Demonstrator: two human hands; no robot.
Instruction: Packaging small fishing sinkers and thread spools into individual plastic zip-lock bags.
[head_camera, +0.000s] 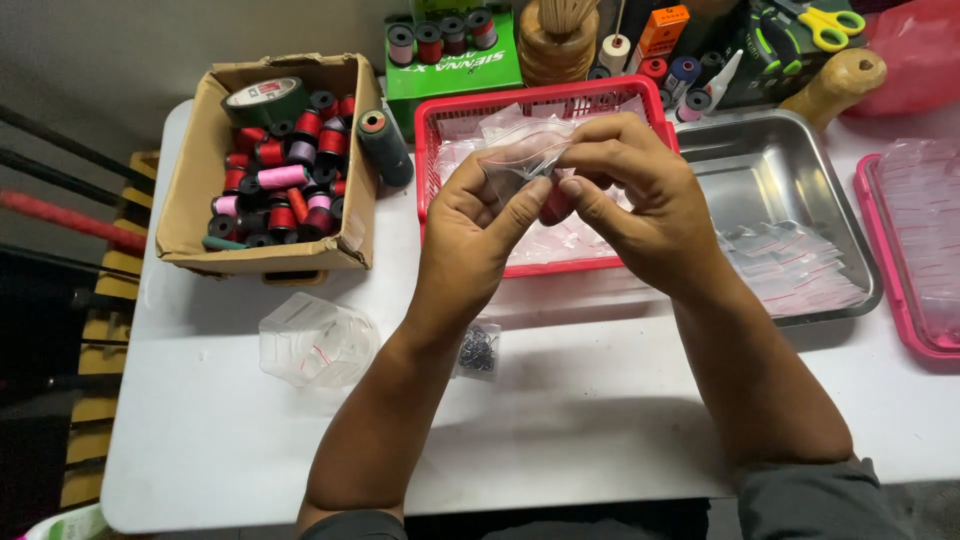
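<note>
- While both hands meet above the red basket (540, 100), the left hand (478, 222) has thumb and fingers pinched shut on a small clear bag (520, 145).
- Right hand (640, 200) fingers are closed on the same bag from the other side; something red (556, 207) shows between the hands, too hidden to identify.
- More clear bags lie in the basket, just under the hands.
- Right of the basket sits a steel tray (780, 160) with further bags.
- Left stands a cardboard box (200, 170) of thread spools; a dark spool (383, 145) leans between box and basket.
- Near the left forearm lie a clear cup (318, 340) and a packet of dark hooks (480, 350) on the white table (560, 420).
</note>
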